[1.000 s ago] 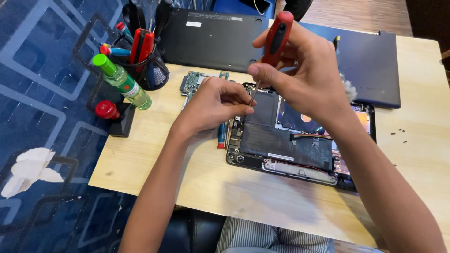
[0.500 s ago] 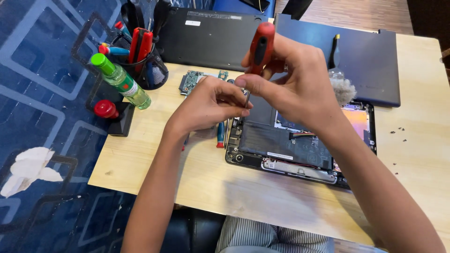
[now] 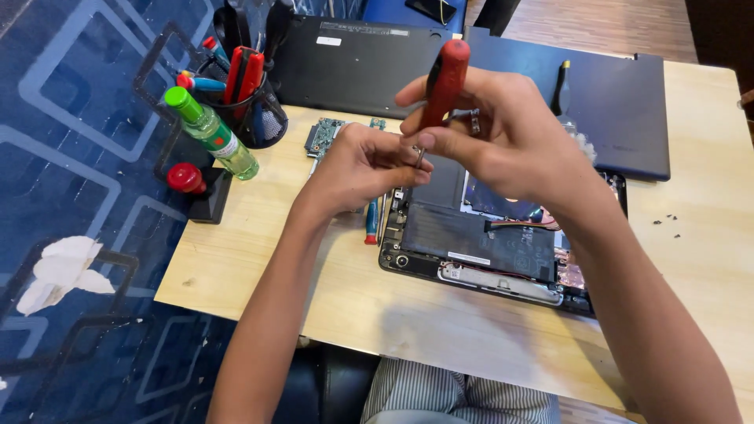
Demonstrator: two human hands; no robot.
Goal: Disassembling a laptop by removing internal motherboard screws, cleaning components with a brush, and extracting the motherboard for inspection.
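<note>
- Your right hand [image 3: 503,137] is closed around the red-handled screwdriver [image 3: 444,82], held upright above the opened laptop [image 3: 487,243].
- Your left hand [image 3: 361,165] pinches at the screwdriver's tip, just above the laptop's left edge.
- A mesh tool cup [image 3: 255,118] stands well left of the laptop.

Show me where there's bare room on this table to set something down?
Bare wood runs along the table near edge, below the opened laptop, and at far right past loose screws. The tool cup, green bottle and both hands crowd the far left.
</note>
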